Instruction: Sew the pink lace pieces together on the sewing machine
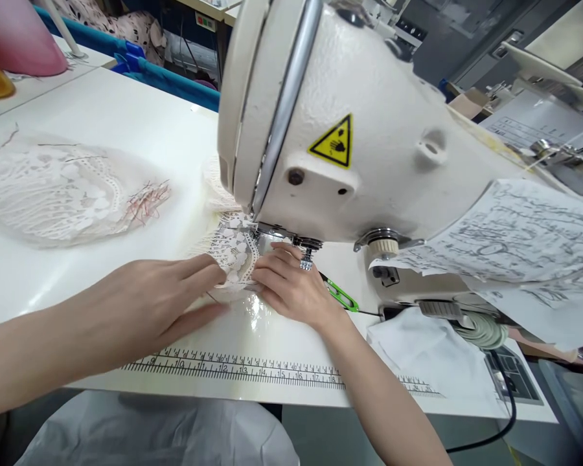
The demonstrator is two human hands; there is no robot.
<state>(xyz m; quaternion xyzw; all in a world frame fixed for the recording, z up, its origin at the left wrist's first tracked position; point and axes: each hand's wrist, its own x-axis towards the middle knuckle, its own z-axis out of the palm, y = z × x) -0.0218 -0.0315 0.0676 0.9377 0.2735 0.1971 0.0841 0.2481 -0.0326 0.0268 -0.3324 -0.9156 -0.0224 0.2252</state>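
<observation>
A piece of white lace point(233, 255) lies under the needle end of the sewing machine point(369, 149). My left hand point(170, 298) is at the lace's left edge, its fingertips touching it and its thumb held apart below, slightly blurred. On the other side, my right hand point(291, 281) rests its bent, slightly spread fingers on the lace's right edge, close to the presser foot area. The machine head hides the needle and part of the fingertips. Behind my right hand lie green thread snips point(341, 296), partly covered.
More lace with loose reddish threads point(58, 194) lies to the left on the white table point(140, 116). A printed ruler point(243, 370) runs along the front edge. White cloth point(432, 343) and a coil of pale green tape point(483, 330) are at right. Scribbled paper point(519, 236) hangs from the machine.
</observation>
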